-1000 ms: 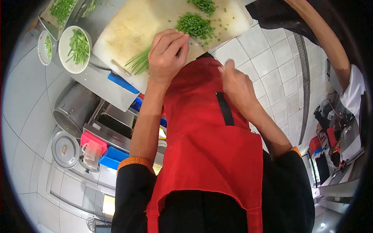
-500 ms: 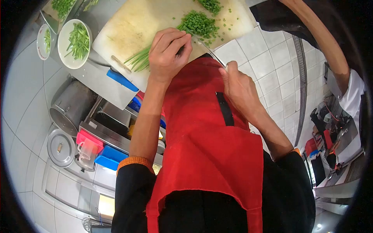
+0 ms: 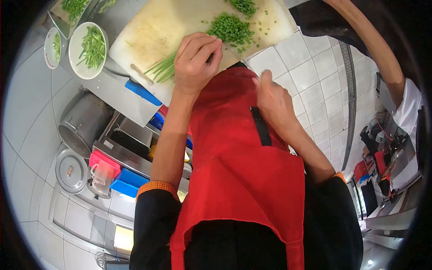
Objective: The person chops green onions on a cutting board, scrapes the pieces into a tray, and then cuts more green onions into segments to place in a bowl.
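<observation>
On the cutting board point(image 3: 157, 27) lies a bundle of long scallions point(image 3: 161, 69), and my left hand point(image 3: 195, 63) is curled closed over it. Chopped scallions point(image 3: 231, 29) are heaped just beyond my fingertips, with loose rings scattered to the right. My right hand point(image 3: 275, 101) is closed on a knife point(image 3: 252, 69), its handle hidden in the fist. Little of the thin blade shows, slanting towards the board's near edge and slightly blurred. The scallion ends under my left hand are hidden.
White bowls hold cut green pieces point(image 3: 93, 47) at the upper left. A blue-handled utensil point(image 3: 141, 92) lies left of the board. A large metal pot point(image 3: 83, 126) and a round lid point(image 3: 71, 171) stand lower left. Another person's arm point(image 3: 373, 42) reaches in at the upper right.
My right hand has shifted slightly left and up with the knife, and less of the blade shows. My left hand stays nearly in place on the scallions.
</observation>
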A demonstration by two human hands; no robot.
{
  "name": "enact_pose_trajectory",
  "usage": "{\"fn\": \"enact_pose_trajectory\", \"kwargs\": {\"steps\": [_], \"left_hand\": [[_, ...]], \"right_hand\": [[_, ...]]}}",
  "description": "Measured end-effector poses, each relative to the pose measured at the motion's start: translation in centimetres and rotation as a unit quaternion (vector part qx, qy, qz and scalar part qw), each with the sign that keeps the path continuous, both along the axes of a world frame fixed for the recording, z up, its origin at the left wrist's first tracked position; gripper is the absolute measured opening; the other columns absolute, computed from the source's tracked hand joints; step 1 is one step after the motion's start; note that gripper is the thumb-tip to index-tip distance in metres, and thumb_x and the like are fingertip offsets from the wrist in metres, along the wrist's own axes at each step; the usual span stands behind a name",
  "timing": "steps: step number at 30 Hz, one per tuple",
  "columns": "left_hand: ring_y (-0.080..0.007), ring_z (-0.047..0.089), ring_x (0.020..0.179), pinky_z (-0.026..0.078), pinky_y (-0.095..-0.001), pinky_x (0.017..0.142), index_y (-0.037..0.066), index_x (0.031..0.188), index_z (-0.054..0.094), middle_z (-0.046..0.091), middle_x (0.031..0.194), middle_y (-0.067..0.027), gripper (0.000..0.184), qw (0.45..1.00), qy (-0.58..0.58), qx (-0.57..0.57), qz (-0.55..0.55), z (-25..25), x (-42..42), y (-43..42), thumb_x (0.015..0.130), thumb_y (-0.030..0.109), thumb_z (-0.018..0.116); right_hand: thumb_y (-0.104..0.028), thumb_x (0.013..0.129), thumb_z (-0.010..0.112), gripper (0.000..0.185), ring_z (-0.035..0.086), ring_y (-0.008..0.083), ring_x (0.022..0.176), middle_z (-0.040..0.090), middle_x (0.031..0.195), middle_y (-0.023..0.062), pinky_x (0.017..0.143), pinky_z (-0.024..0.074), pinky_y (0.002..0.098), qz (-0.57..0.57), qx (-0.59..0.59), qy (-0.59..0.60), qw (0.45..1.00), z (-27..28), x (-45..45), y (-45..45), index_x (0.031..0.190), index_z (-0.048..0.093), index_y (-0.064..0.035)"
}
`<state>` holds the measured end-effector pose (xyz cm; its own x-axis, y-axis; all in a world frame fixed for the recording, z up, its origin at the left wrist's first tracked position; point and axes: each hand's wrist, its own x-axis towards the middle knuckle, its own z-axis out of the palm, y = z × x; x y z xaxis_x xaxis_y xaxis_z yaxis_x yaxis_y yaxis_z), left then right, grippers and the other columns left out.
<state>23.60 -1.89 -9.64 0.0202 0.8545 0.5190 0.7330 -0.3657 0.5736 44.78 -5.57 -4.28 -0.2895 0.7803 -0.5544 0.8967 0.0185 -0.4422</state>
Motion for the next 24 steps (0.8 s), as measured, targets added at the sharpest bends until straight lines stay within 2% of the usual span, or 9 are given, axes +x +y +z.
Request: {"fn": "enact_pose_trajectory", "kwargs": {"steps": [3, 6, 12, 24], "left_hand": [[-0.0243, 0.066, 0.086, 0.055, -0.0333, 0.073, 0.005, 0.082, 0.07, 0.067, 0.087, -0.0047, 0.02, 1.0, -0.011, -0.001, 0.003, 0.0, 0.0, -0.2, 0.068, -0.005, 0.08], [-0.0244, 0.066, 0.086, 0.055, -0.0333, 0.072, 0.005, 0.082, 0.07, 0.067, 0.087, -0.0047, 0.02, 1.0, -0.014, 0.004, 0.007, 0.0, 0.0, -0.2, 0.068, -0.005, 0.08], [-0.0234, 0.068, 0.086, 0.057, -0.0323, 0.074, 0.004, 0.082, 0.074, 0.069, 0.088, -0.0062, 0.018, 1.0, 0.012, -0.017, 0.014, 0.7, -1.1, -1.4, 0.069, -0.004, 0.083], [-0.0222, 0.068, 0.089, 0.056, -0.0318, 0.076, 0.005, 0.086, 0.075, 0.07, 0.092, -0.0054, 0.02, 0.999, 0.006, -0.025, 0.03, 0.7, -1.5, -2.1, 0.07, -0.005, 0.081]], "right_hand": [[-0.032, 0.105, 0.047, 0.031, 0.064, 0.0492, 0.064, 0.064, 0.069, 0.026, 0.054, 0.0518, 0.0566, 0.004, -0.048, -0.032, 0.998, 0.6, 1.6, -1.0, 0.097, 0.041, -0.0024], [-0.032, 0.105, 0.047, 0.032, 0.064, 0.0494, 0.066, 0.064, 0.071, 0.026, 0.056, 0.0515, 0.0572, -0.006, -0.059, -0.011, 0.998, 1.2, 2.5, -1.4, 0.097, 0.04, -0.0017], [-0.031, 0.105, 0.047, 0.03, 0.064, 0.0487, 0.064, 0.063, 0.07, 0.0257, 0.053, 0.0506, 0.0567, -0.023, -0.018, 0.059, 0.998, 2.0, 1.2, -1.0, 0.097, 0.04, -0.0034], [-0.031, 0.105, 0.047, 0.03, 0.063, 0.0475, 0.06, 0.062, 0.064, 0.0235, 0.049, 0.0506, 0.0558, 0.022, -0.015, 0.053, 0.998, 1.2, -1.7, 0.6, 0.096, 0.041, -0.004]]}}
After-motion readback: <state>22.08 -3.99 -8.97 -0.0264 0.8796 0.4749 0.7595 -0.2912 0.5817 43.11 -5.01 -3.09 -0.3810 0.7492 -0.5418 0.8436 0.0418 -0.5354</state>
